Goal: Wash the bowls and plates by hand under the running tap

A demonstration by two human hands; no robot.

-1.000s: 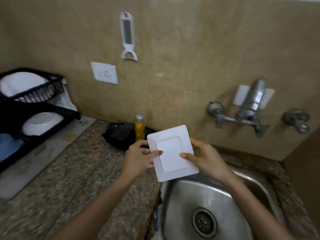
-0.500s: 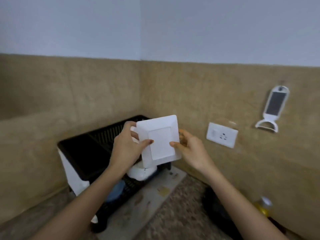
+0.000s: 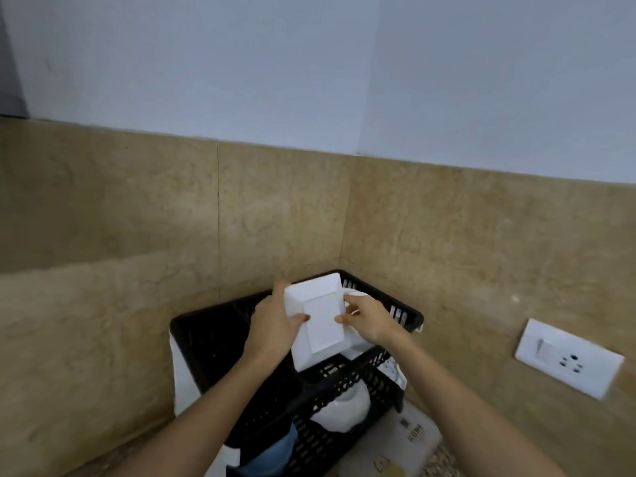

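Left hand (image 3: pixel 272 325), right hand (image 3: pixel 368 318) grip square white plate (image 3: pixel 323 321) over slotted black rack (image 3: pixel 344 382).

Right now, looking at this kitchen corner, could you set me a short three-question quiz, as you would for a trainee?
1. True or false: the left hand and the right hand both hold the square white plate.
2. The plate is held over: A) a sink, B) the black dish rack, C) a stove.
3. Fill in: on the rack's lower tier lies a white ____.
Key: 1 true; 2 B; 3 bowl.
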